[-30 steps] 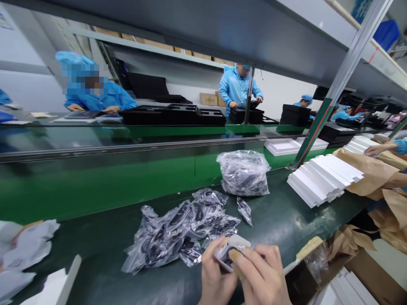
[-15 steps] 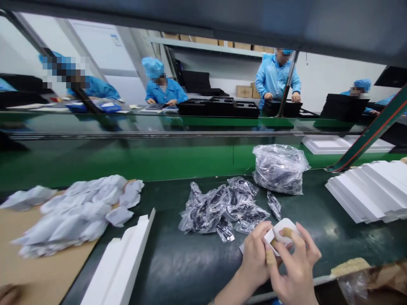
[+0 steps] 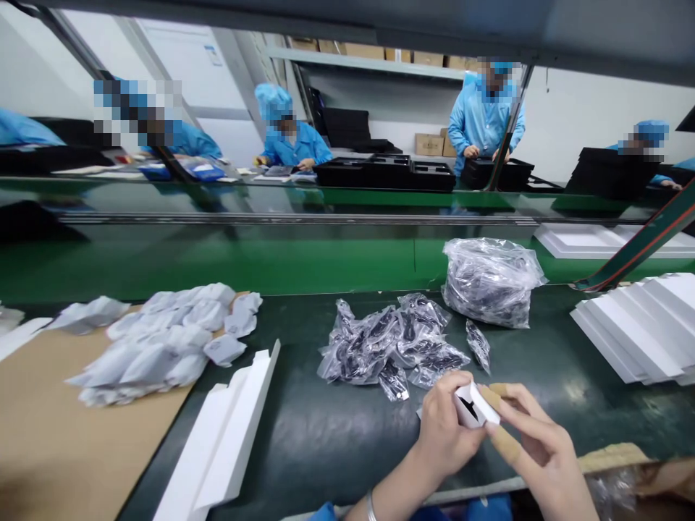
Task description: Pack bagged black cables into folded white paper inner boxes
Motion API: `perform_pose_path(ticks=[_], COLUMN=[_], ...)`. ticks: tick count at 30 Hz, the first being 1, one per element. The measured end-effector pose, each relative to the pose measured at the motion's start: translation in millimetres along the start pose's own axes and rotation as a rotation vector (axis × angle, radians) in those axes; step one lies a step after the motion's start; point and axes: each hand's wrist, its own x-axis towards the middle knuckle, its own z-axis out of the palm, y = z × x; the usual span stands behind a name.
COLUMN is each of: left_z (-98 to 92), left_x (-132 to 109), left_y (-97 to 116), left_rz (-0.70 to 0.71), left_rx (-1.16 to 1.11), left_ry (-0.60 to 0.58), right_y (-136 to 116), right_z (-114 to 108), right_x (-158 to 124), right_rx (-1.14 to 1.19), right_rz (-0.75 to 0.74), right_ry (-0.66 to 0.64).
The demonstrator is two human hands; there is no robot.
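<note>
Both of my hands hold a small white folded box (image 3: 473, 407) with a dark opening, low over the dark green table (image 3: 337, 441). My left hand (image 3: 446, 428) is curled round its left side. My right hand (image 3: 535, 441), with tan tape on two fingers, grips its right side. Just beyond lies a loose pile of small clear bags with black parts (image 3: 388, 346), and one such bag (image 3: 478, 344) lies apart to the right. A large clear sack full of the same bags (image 3: 489, 281) stands behind it.
A heap of white pouches (image 3: 157, 340) lies on brown cardboard (image 3: 65, 441) at left, beside a long white foam piece (image 3: 222, 441). Stacked white flat boxes (image 3: 635, 325) sit at right. A green conveyor (image 3: 244, 253) runs behind; several people in blue coats work beyond it.
The view has swung left, bringing the cardboard and white pouches into sight. My hands have turned the white box, so its dark opening now shows.
</note>
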Motion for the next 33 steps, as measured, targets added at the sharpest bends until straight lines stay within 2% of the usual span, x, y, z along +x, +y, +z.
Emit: perform_pose_path(ticks=[5,9,13,16,21,25,27,29,31,33], left_z=[4.0,4.7,2.8,3.6,10.8,11.5,6.5,-1.6,-9.3,-12.7], left_x=[-5.6,-5.1,-3.2,-2.3,-6.1,-10.6,-9.9,-9.2,-12.0,-19.2], left_y=[-4.5,-2.0,4.6,8.7,13.1,11.1,5.7,-1.5,-7.5,-9.4], left_rz=[0.004,-0.009,-0.006,0.000,-0.071,-0.151,-0.118,-0.079,-0.052,0.017], left_rx=[-0.041,-0.043,-0.033,-0.025,-0.021,-0.067,-0.053,0.009,0.112,0.227], left_ry=[0.054,0.041,0.017,-0.019,-0.035,-0.001,-0.010,-0.113,-0.266,-0.389], right_y=[-0.6,-1.4,1.6,7.6,3.1,-6.2,-5.0,0.8,9.3,17.7], right_z=[6.4,12.1,15.4,14.9,27.8,44.5,39.6,22.8,0.5,-16.8], right_x=[-3.0,-4.9,-12.7,-22.9,-37.1,-39.4,-35.1,-28.9,-25.2,-27.9], right_rx=[-0.215,-0.392,-0.741,-0.978,-1.326,-1.408,-1.279,-0.990,-0.639,-0.316], right_rz=[-0.157,-0.257,-0.454,-0.618,-0.716,-0.616,-0.622,-0.528,-0.235,0.184], right_ry=[0.066,0.118,0.226,0.183,0.132,0.185,0.219,0.247,0.236,0.110])
